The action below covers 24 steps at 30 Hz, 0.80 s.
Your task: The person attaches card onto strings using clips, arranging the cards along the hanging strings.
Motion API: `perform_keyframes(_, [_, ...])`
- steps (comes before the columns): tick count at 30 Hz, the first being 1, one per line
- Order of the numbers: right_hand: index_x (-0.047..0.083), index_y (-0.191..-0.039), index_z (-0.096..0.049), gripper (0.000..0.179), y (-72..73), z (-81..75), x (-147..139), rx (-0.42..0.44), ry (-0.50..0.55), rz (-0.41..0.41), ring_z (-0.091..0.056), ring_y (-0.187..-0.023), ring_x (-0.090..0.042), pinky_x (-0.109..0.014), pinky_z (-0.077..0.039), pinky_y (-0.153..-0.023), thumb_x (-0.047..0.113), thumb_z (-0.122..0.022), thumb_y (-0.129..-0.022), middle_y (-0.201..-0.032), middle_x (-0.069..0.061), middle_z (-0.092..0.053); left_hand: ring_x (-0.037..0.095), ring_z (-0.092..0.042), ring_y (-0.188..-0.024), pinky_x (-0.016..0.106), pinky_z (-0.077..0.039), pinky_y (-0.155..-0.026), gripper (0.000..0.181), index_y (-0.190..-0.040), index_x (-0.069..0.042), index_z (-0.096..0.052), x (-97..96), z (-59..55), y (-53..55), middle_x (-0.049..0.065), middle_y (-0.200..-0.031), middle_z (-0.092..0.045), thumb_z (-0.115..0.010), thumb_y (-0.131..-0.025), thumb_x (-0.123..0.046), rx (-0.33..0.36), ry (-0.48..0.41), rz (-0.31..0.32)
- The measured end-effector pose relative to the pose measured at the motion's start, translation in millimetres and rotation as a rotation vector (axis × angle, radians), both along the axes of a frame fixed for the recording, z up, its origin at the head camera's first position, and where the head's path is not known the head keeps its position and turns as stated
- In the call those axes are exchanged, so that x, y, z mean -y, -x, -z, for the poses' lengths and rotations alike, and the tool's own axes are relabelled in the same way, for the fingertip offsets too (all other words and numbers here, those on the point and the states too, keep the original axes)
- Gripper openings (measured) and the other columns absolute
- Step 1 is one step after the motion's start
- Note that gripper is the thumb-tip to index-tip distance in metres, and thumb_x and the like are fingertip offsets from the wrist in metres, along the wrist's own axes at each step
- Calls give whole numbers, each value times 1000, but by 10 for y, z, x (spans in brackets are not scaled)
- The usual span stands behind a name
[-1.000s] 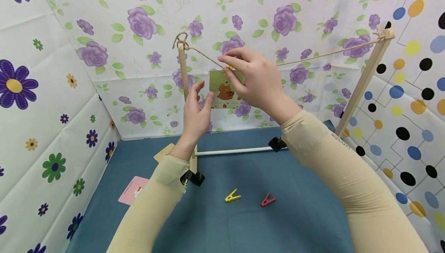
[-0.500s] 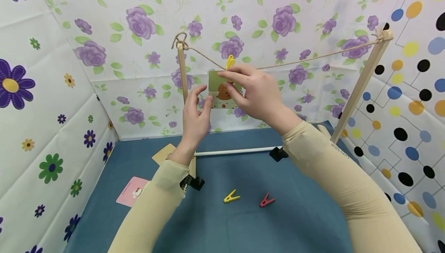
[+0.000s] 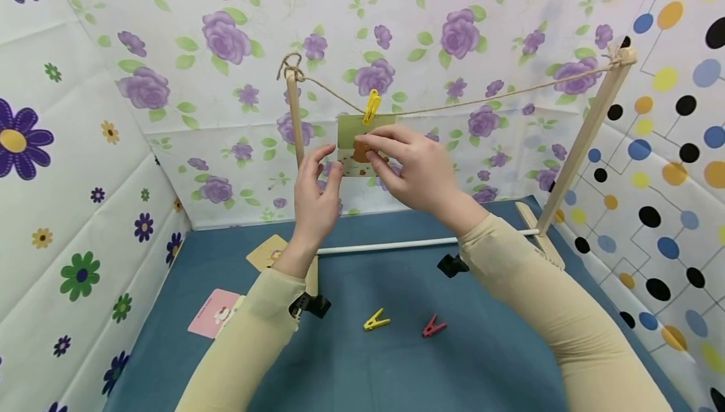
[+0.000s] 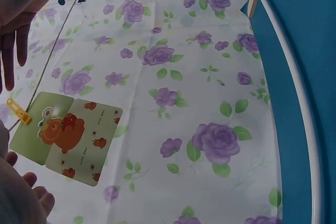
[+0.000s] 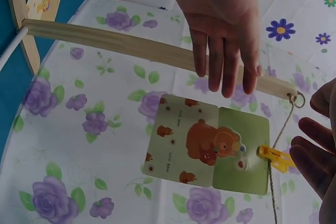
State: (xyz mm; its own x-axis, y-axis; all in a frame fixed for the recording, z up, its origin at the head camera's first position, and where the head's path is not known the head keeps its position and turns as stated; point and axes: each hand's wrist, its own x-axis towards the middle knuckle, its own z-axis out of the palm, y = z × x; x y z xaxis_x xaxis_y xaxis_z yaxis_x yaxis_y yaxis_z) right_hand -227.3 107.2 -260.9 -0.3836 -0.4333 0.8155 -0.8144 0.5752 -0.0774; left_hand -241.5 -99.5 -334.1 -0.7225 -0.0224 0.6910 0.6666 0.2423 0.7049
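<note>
A card with a brown bear on a green and pale ground (image 3: 350,125) hangs from a twine line (image 3: 476,104), held by a yellow clothespin (image 3: 371,107) at its top edge. In the right wrist view the clothespin (image 5: 277,159) straddles both twine and card (image 5: 202,145). My right hand (image 3: 425,170) is in front of the card with bent fingers, hiding its lower right; nothing is held. Beside the card's left edge, my left hand (image 3: 316,195) has its fingers and thumb spread, apart from the card in the right wrist view.
A yellow clothespin (image 3: 376,320) and a red clothespin (image 3: 433,326) lie on the blue cloth. Pink (image 3: 214,313) and tan (image 3: 266,251) cards lie at left, partly behind my left arm. Wooden posts (image 3: 586,141) carry the twine; a white rod (image 3: 391,246) runs between their bases.
My right hand has let go of the clothespin on the line and moved down in front of the card. The clothespin is now fully visible. My left hand has barely moved.
</note>
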Motion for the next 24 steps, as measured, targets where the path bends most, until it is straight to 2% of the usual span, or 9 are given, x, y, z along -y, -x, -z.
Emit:
perform_keyframes(5, [11, -129, -79, 29, -7, 112, 0, -2, 19, -24, -69, -78, -23, -36, -51, -58, 15, -76, -101, -122, -11, -74, 24, -48, -143, 50, -36, -121, 38, -147, -1, -58, 28, 18, -54, 12, -150, -55, -57, -114, -20, 4, 0, 7])
perform_keyframes(11, [11, -134, -77, 34, -6, 260, -21, -8, 59, -43, -58, -61, -18, -35, -45, -53, 14, -76, -100, -122, -12, -74, 29, -47, -145, 49, -36, -121, 37, -147, -1, -58, 35, 53, -97, 16, -150, -55, -57, -113, -16, 32, -10, 11])
perform_keyframes(17, [12, -136, -75, 34, -35, 489, -52, 14, 104, -69, -68, -73, -17, -34, -49, -56, 14, -72, -102, -123, -10, -75, 36, -44, -147, 56, -34, -122, 38, -149, 7, -53, 34, 147, -171, 24, -152, -51, -54, -113, -7, 80, -26, 23])
perform_keyframes(24, [12, -134, -76, 33, -103, 743, -64, 79, 111, -90, -73, -83, -20, -36, -54, -61, 13, -74, -101, -124, -9, -74, 30, -46, -147, 51, -37, -121, 40, -149, 3, -55, 70, 329, -236, 18, -151, -53, -55, -114, -16, 108, -13, 57])
